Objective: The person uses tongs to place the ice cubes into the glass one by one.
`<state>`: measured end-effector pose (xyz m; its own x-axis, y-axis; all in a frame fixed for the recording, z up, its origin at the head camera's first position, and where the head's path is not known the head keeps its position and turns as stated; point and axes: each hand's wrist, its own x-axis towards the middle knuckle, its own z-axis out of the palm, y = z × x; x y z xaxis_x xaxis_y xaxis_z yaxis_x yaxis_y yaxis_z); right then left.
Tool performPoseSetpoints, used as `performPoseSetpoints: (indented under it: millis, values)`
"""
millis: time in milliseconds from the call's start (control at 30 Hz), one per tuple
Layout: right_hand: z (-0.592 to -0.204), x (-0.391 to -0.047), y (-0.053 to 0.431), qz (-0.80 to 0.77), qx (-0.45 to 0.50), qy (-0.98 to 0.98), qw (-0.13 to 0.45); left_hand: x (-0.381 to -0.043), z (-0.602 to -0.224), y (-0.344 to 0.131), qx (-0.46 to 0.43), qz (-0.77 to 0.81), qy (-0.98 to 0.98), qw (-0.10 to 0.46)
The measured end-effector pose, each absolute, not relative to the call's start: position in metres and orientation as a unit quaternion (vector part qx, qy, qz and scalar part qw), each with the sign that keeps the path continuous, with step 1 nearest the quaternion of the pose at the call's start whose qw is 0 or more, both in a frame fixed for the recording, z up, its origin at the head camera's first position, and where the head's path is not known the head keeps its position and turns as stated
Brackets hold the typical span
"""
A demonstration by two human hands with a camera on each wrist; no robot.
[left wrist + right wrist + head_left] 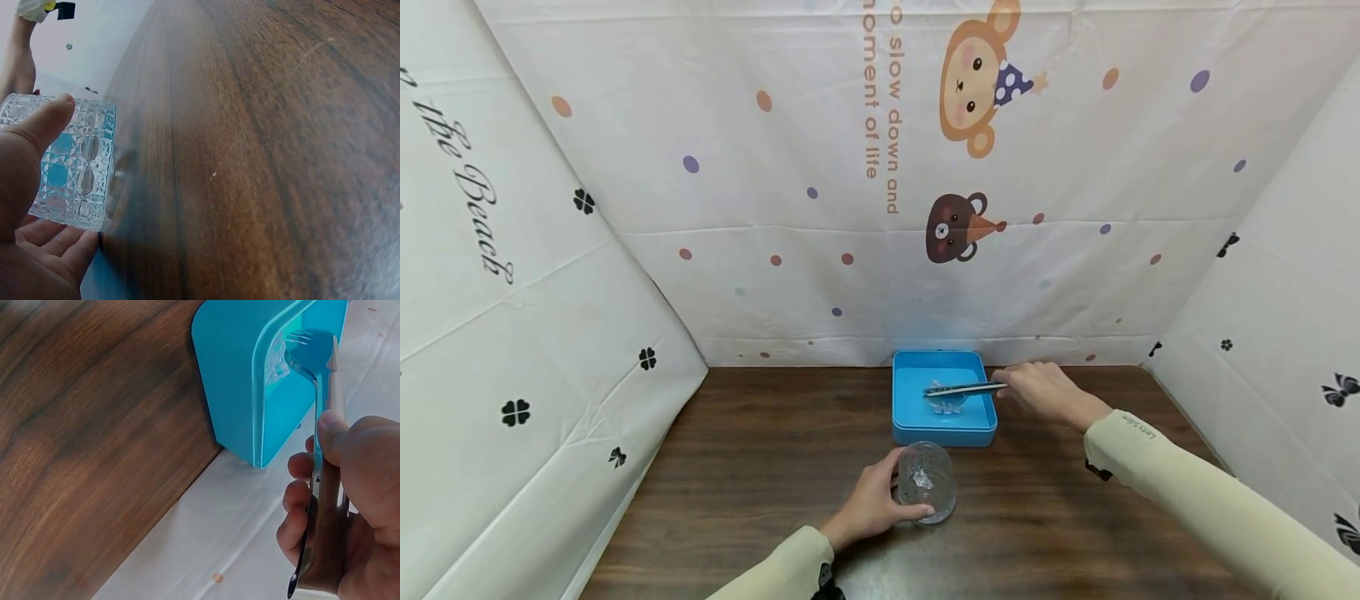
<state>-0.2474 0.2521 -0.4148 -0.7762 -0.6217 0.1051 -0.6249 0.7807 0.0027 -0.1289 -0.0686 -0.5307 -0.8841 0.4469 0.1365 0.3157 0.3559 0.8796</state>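
Note:
In the head view my left hand [874, 500] holds a clear patterned glass [927, 479] on the table, fingers round its far side and thumb on the near side. The left wrist view shows the cut-glass pattern of the glass [78, 162] under the thumb. My right hand [1041, 392] grips metal tongs [966, 389], whose tips reach into a blue box [917, 436]. One arm of the tongs [317, 437] ends in fork tines. Beneath them in the box lie clear pieces [946, 403]; whether the tips touch them I cannot tell.
The dark wooden table [760, 450] runs back to a white printed cloth [820, 292]. Similar cloth hangs on the left [535, 350] and right [1277, 333]. The box stands against the back cloth, just beyond the glass.

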Motion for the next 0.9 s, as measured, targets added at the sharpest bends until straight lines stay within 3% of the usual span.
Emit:
performPoseSetpoints:
  millis: [900]
  values:
    - [-0.404, -0.246, 0.255, 0.040, 0.330, -0.942, 0.053, -0.129, -0.530, -0.068, 0.227, 0.518, 0.822, 0.066]
